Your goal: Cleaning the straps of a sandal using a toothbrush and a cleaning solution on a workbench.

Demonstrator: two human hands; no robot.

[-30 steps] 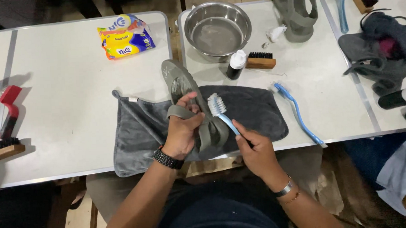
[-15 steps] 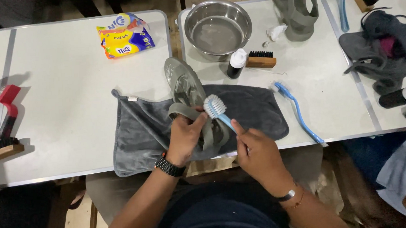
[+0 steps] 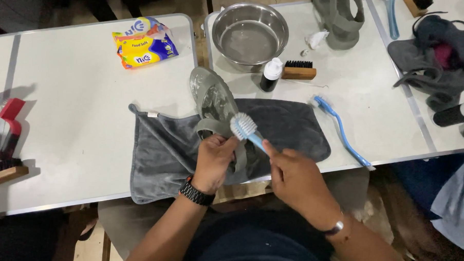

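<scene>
Left hand (image 3: 216,157): closed around the strap of a grey sandal (image 3: 213,100); black watch on the wrist.
Right hand (image 3: 294,173): fingers closed on the handle of a blue brush (image 3: 245,129), white bristle head up, touching the strap at the hand's 10 o'clock.
Sandal: sole up, tilted, toe toward 12 o'clock, lying over the grey towel (image 3: 288,128).
Towel: spread flat at the near table edge, under both hands.
Second blue brush (image 3: 340,129): on the table at 3 o'clock from the towel, just beside it.
Small bottle (image 3: 270,74), wooden brush (image 3: 298,70): side by side at 1 o'clock from the sandal.
Steel bowl (image 3: 249,36): at 12 o'clock, holding water.
Other sandal (image 3: 338,16): at 1 o'clock, beyond the bowl.
Snack packet (image 3: 144,42): at 11 o'clock, well apart.
Dark cloth heap (image 3: 435,56): far at 2 o'clock.
</scene>
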